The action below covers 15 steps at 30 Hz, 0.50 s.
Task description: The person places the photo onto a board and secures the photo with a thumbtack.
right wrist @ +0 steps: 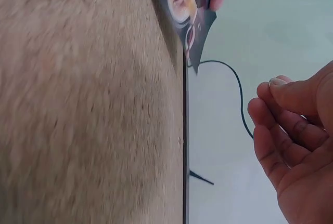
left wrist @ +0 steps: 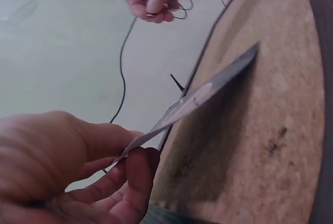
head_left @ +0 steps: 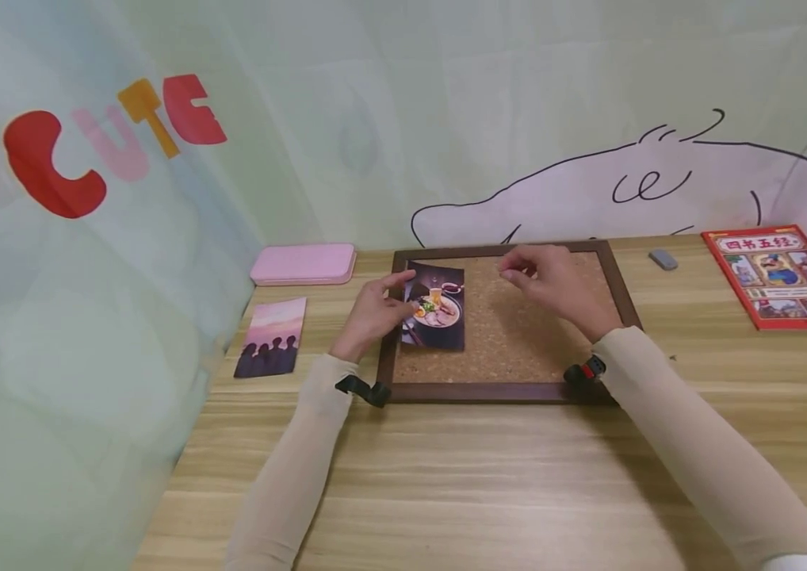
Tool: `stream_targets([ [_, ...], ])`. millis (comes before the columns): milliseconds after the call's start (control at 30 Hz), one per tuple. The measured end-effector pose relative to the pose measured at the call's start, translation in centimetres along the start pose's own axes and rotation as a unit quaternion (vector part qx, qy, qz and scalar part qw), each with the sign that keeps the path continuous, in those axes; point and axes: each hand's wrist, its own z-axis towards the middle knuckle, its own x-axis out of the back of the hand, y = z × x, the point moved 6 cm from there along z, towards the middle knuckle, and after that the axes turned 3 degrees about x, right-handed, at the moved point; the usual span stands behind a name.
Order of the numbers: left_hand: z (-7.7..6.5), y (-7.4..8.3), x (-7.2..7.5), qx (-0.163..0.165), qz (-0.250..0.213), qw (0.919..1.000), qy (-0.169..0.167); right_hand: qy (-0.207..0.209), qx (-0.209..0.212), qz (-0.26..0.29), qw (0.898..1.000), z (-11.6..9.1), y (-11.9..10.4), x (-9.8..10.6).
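Two narrow pinches: left hand [head_left: 371, 314] on food photo [head_left: 441, 309], right hand [head_left: 555, 283] on tiny object [left wrist: 151, 14].

Pale green, creased sheeting [head_left: 304, 95] rises behind a light wood-grain surface [head_left: 475, 476] at six o'clock; CUTE lettering [head_left: 125, 165] marks ten o'clock, a black-outlined cartoon figure [head_left: 724, 190] two o'clock.
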Motion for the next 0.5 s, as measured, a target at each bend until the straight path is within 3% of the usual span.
stream_targets([
  [233,0.4,-0.1,-0.8,-0.032,0.088,0.9955,0.015,-0.029,-0.004,0.0,1.0,1.7,-0.9,-1.2],
  [500,0.4,-0.4,-1.5,-0.051,0.133,0.9894,0.03,-0.065,0.009,0.026,0.997,3.0,-1.2,-3.2],
])
